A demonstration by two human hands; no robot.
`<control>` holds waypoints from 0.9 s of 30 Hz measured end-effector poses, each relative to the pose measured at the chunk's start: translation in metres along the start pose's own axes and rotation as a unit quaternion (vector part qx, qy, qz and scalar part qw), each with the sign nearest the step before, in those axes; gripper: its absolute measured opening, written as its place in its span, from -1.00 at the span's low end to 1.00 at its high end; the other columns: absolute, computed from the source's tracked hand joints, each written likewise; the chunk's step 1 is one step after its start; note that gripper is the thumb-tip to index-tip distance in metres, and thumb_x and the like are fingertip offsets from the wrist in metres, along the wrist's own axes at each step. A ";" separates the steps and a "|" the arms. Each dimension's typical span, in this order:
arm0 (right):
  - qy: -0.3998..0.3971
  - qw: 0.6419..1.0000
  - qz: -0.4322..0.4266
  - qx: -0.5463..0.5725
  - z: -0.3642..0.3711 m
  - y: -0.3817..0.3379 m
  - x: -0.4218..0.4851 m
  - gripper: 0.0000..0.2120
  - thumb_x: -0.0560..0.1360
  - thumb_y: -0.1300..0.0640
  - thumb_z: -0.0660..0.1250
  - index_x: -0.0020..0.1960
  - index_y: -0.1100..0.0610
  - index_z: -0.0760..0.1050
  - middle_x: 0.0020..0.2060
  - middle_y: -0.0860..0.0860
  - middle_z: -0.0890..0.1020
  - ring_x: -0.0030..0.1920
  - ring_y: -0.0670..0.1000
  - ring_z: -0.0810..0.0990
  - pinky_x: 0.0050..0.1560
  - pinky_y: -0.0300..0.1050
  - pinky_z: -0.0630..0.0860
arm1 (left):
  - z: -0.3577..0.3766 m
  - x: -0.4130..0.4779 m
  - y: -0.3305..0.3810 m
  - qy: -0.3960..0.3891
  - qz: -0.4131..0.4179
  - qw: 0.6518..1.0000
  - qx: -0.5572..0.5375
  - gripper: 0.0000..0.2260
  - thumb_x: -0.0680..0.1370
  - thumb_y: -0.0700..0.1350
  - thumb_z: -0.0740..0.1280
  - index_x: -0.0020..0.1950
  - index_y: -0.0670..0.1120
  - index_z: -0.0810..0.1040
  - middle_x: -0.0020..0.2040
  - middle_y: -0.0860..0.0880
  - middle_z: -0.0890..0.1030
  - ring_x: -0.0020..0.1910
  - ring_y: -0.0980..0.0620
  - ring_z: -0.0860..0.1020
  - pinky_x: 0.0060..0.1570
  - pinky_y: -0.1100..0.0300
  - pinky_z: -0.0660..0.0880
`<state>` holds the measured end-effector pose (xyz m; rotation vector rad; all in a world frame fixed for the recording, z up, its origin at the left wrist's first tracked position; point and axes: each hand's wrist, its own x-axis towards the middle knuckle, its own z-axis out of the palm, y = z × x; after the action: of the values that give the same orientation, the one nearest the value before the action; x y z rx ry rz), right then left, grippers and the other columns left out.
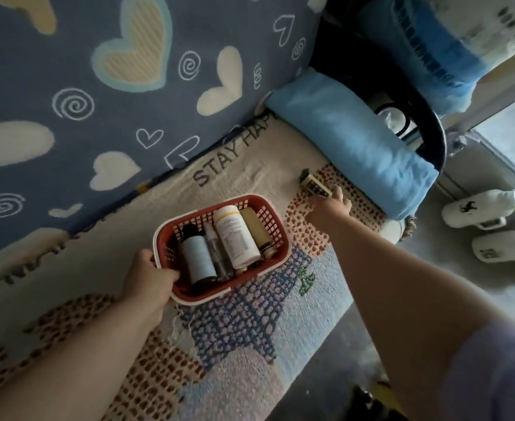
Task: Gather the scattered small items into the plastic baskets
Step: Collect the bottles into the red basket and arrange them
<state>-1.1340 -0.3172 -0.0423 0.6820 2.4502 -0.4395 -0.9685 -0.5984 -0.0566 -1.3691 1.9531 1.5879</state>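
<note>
A red plastic basket [276, 215] with a white rim sits on a patterned blanket. Inside lie a large white bottle [235, 235], a pale blue bottle with a dark cap [197, 259], a thin clear bottle [216, 253] and a tan tube [254, 227]. My left hand [146, 276] grips the basket's near-left rim. My right hand [329, 206] reaches past the basket and touches a small cream box with dark print [314, 185] lying on the blanket; its fingers are around the box's near end.
A blue pillow [356, 141] lies just beyond the small box. A blue heart-patterned cover [113, 101] rises behind the blanket. On the floor to the right stand two white slippers [478, 211]. The blanket's edge drops off to the floor on the right.
</note>
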 end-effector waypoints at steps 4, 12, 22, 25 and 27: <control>-0.036 0.997 -0.035 -0.056 0.000 -0.009 0.030 -0.39 0.48 0.01 0.36 0.48 -0.13 0.24 0.52 0.06 0.01 0.49 0.22 0.05 0.48 0.13 0.10 | 0.006 0.012 -0.010 0.002 0.002 1.000 -0.001 -0.68 0.46 -0.40 0.34 -0.12 0.02 0.37 -0.05 -0.20 0.56 -0.05 -0.24 0.59 -0.25 0.05 0.48; -0.014 0.998 -0.018 -0.057 0.004 -0.002 0.041 -0.33 0.38 -0.07 0.50 0.41 -0.23 0.29 0.43 0.06 0.17 0.34 0.16 0.24 0.40 0.12 0.28 | 0.005 0.008 -0.016 -0.005 -0.019 1.000 -0.002 -0.67 0.48 -0.36 0.35 -0.01 0.05 0.38 -0.01 -0.13 0.57 -0.01 -0.21 0.61 0.00 -0.23 0.58; 0.119 0.966 -0.162 0.162 0.043 0.012 -0.034 -0.72 0.56 0.20 0.30 0.22 -0.02 0.59 0.21 0.11 0.56 -0.06 0.02 0.56 -0.02 -0.12 0.56 | 0.011 -0.003 -0.013 -0.042 -0.073 0.996 0.008 -0.78 0.55 -0.31 0.25 -0.09 0.03 0.40 0.04 -0.18 0.61 0.02 -0.22 0.61 0.06 -0.16 0.57; 0.166 0.929 -0.266 0.198 0.051 0.007 -0.084 -0.75 0.54 0.20 0.33 0.18 0.03 0.62 0.15 0.05 0.56 0.00 0.00 0.52 0.03 -0.22 0.54 | 0.009 -0.006 -0.010 -0.034 -0.055 0.998 -0.006 -0.75 0.52 -0.36 0.24 -0.11 0.01 0.41 0.04 -0.20 0.61 0.00 -0.21 0.61 0.04 -0.21 0.58; 0.156 0.913 -0.339 0.166 0.058 0.004 -0.115 -0.77 0.53 0.20 0.35 0.16 0.04 0.63 0.14 0.07 0.56 -0.02 -0.02 0.51 -0.03 -0.26 0.54 | 0.003 -0.012 -0.009 -0.027 -0.043 0.999 -0.001 -0.75 0.50 -0.37 0.24 -0.14 -0.01 0.42 0.02 -0.22 0.60 0.00 -0.22 0.60 0.01 -0.23 0.58</control>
<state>-1.0249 -0.3828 -0.0214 -0.0185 2.9123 -1.1078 -0.9561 -0.5897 -0.0541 -1.3763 1.8362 1.5704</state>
